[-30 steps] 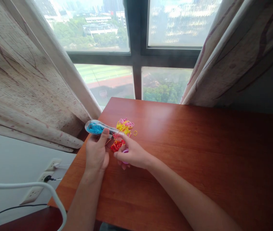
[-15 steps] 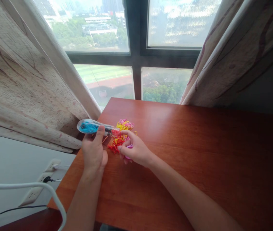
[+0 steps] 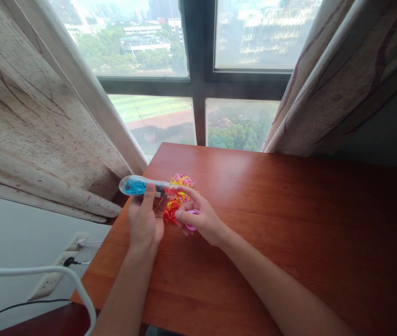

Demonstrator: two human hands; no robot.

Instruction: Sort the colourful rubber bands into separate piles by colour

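Observation:
My left hand (image 3: 144,219) is closed around a clear plastic bottle (image 3: 124,185), thumb on top. The bottle lies nearly level above the desk, its rounded end to the left. Blue bands fill that end, dark ones the middle, and red ones lie near the mouth. My right hand (image 3: 207,219) curls its lower fingers around a pink-purple round lid (image 3: 192,220). Its index finger reaches to the bottle's mouth, at the red bands. A loose pile of pink, yellow and red rubber bands (image 3: 183,180) rests on the desk, partly hidden behind the bottle and my fingers.
The reddish-brown wooden desk (image 3: 289,224) runs up to a window with dark frames (image 3: 198,84). Patterned curtains hang left (image 3: 44,102) and right (image 3: 331,84). Wall sockets (image 3: 53,280) with plugs and a white tube (image 3: 75,280) are at lower left.
My left hand has moved slightly right with the bottle. The right hand shifted a little right too, its index finger still at the bottle's mouth.

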